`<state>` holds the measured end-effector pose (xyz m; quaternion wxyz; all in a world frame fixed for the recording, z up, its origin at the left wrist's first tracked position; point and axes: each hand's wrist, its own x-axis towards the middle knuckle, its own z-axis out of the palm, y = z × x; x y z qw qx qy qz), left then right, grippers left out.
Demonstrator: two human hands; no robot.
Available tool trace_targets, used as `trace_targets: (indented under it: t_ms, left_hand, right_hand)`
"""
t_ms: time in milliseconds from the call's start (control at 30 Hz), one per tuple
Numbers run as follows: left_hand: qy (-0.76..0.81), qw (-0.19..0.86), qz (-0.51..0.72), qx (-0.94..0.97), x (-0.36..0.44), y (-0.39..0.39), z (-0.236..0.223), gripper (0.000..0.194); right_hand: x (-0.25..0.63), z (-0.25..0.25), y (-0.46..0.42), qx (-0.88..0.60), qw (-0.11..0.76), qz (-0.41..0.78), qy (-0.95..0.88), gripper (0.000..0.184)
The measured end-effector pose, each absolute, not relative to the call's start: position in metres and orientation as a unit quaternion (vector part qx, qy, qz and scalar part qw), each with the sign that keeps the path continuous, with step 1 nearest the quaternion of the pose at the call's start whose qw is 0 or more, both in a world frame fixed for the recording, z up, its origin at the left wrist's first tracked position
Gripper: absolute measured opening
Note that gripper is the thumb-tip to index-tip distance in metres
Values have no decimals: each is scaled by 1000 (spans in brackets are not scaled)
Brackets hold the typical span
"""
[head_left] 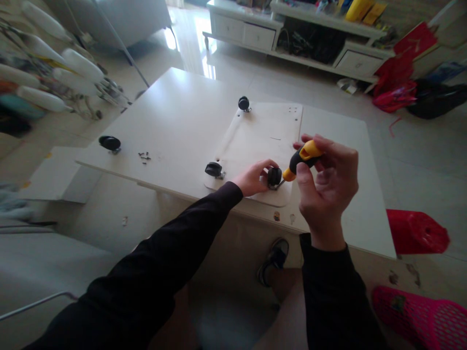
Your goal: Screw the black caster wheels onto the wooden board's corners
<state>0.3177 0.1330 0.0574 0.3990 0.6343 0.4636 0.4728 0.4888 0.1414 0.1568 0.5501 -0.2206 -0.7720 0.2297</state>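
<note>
Fingers [269,162] of the left hand [252,178] are clamped on one black caster [274,176] at the near-right corner of a white panel [266,127], right hand [333,170] wrapped round one screwdriver [302,158] angled at its base, plus two more casters [213,169] on that panel and a fourth caster [110,142] off left by some tiny screws [146,157].

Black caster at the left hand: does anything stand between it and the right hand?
Only the yellow-and-black screwdriver, gripped in the right hand, its tip down by the black caster. Nothing else visible stands between them.
</note>
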Motion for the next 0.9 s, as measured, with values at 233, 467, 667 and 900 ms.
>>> trace_targets:
  t_ms: [233,467,667,900]
  left_hand:
    - [474,376,473,640,321,132,59,46]
    - [469,376,469,647,320,133,58,49]
    - [472,368,464,653,319,134,56,48]
    - [471,363,464,657,319,134,55,50]
  right_hand:
    - [489,156,147,-204,572,183,-773,47]
    - [488,156,145,-213,565,197,-772,42]
    - [488,155,147,-215,576,202,-762,41]
    - [486,158,146,-210,585,199,-758,41]
